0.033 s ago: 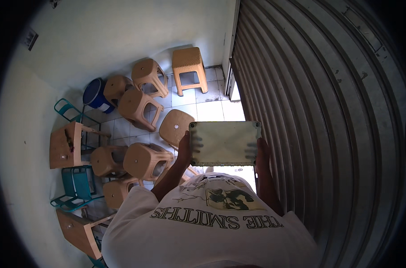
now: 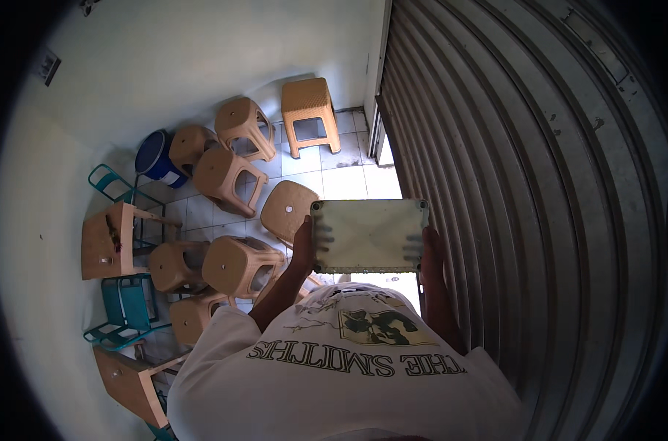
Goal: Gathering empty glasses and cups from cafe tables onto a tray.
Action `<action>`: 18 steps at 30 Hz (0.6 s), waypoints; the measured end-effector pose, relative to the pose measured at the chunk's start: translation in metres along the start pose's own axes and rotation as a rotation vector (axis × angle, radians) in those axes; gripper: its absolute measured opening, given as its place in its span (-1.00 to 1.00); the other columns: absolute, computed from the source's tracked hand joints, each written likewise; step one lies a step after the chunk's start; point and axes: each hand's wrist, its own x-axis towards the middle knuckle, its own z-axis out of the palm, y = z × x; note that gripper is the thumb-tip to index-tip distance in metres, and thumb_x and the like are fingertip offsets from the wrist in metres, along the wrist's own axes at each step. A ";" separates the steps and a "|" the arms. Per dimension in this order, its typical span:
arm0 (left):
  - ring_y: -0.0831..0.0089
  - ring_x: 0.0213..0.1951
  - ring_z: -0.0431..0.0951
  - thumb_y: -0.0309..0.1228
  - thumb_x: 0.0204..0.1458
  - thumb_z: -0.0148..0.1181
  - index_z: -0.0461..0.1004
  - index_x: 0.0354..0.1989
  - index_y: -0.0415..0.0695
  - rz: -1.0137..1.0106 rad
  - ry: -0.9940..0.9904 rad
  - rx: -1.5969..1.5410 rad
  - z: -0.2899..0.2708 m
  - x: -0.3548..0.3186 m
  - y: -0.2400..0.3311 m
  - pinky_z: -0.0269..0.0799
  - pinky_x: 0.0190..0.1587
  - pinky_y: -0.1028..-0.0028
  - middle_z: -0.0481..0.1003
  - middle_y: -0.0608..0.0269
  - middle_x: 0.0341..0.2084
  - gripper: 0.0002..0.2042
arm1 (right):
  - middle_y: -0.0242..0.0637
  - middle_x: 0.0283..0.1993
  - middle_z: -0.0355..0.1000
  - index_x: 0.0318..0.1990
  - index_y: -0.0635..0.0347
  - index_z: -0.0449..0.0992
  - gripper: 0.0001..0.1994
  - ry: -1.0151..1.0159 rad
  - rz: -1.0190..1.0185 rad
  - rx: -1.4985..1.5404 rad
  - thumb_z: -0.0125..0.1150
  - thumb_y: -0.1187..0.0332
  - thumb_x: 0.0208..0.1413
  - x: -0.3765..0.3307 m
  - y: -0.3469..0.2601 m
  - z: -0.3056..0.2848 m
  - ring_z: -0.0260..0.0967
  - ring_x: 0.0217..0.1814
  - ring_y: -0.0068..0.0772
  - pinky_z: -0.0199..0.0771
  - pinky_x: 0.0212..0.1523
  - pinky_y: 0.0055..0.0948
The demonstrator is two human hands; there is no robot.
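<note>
Between my two hands is a pale, see-through rectangular plastic box (image 2: 370,237) with dark round spots at its corners. It is held up in front of my chest, its broad face towards me. My left hand (image 2: 303,246) grips the left side, thumb along the edge. On the right side my right hand (image 2: 432,253) holds it the same way. The fingers of both hands show blurred through the plastic, behind or under the box. What is inside, if anything, cannot be made out.
Several tan plastic stools (image 2: 288,208) stand on the white tiled floor to the left. Beyond them are a blue drum (image 2: 154,156), wooden-topped desks (image 2: 104,239) and green metal chairs (image 2: 126,303). A ribbed metal shutter (image 2: 510,220) rises close on my right.
</note>
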 end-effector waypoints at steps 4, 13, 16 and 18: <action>0.38 -0.41 0.52 0.09 0.23 -0.36 0.30 0.06 -0.10 -0.020 -0.011 -0.004 0.014 0.009 0.002 0.40 -0.43 0.42 0.47 0.19 -0.34 -0.46 | -0.28 -0.30 0.46 -0.05 0.14 0.38 -0.64 -0.017 -0.010 -0.004 -0.02 0.05 0.23 0.009 -0.003 -0.012 0.45 -0.44 -0.45 0.46 -0.53 -0.46; 0.37 -0.39 0.53 0.11 0.22 -0.34 0.29 0.09 -0.10 -0.043 -0.031 0.067 0.025 0.032 0.008 0.41 -0.40 0.39 0.46 0.16 -0.32 -0.44 | -0.27 -0.20 0.41 0.02 0.16 0.35 -0.61 0.000 0.041 -0.031 -0.01 0.06 0.23 0.037 0.024 -0.033 0.42 -0.31 -0.48 0.48 -0.44 -0.44; 0.35 -0.38 0.53 0.11 0.21 -0.33 0.31 0.08 -0.11 -0.048 -0.045 0.077 0.025 0.047 0.008 0.42 -0.39 0.39 0.47 0.14 -0.31 -0.44 | -0.26 -0.20 0.40 0.05 0.17 0.33 -0.60 -0.008 0.029 -0.014 -0.01 0.07 0.23 0.037 0.020 -0.030 0.42 -0.30 -0.47 0.49 -0.42 -0.43; 0.34 -0.38 0.53 0.12 0.21 -0.32 0.31 0.07 -0.12 -0.055 -0.054 0.092 0.024 0.057 0.008 0.42 -0.38 0.38 0.47 0.13 -0.30 -0.43 | -0.26 -0.20 0.40 0.07 0.18 0.32 -0.59 -0.012 0.017 -0.001 -0.01 0.06 0.23 0.036 0.014 -0.025 0.42 -0.29 -0.48 0.49 -0.41 -0.44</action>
